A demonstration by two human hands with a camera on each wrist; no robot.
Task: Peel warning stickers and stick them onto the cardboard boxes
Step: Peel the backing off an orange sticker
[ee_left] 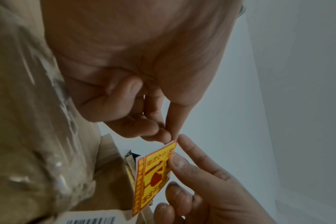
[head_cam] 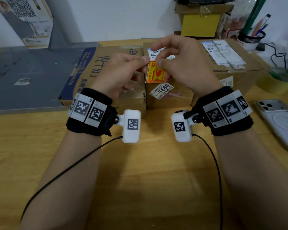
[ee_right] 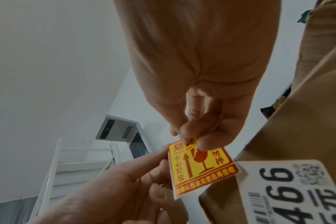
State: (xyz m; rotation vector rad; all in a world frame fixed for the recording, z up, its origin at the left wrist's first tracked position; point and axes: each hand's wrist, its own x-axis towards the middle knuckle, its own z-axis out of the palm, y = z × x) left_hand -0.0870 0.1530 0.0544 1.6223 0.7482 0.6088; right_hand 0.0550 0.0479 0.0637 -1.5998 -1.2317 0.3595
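Wooden desk (head_cam: 140, 163) carries cardboard boxes (head_cam: 170, 97) just beyond both hands. Above them, the left hand (head_cam: 116, 72) pinches the warning sticker (head_cam: 155, 73) by its edge while the right hand (head_cam: 181, 63) pinches its top corner (seemingly the peel point). It looks light, floppy and tearable; corners suit gripping.

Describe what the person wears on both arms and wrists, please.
The forearms are bare, with no sleeves. Each wrist carries a black fabric band with white blocks printed with black square codes. A white camera housing, also coded, juts from each band, and a thin black cable trails from it.
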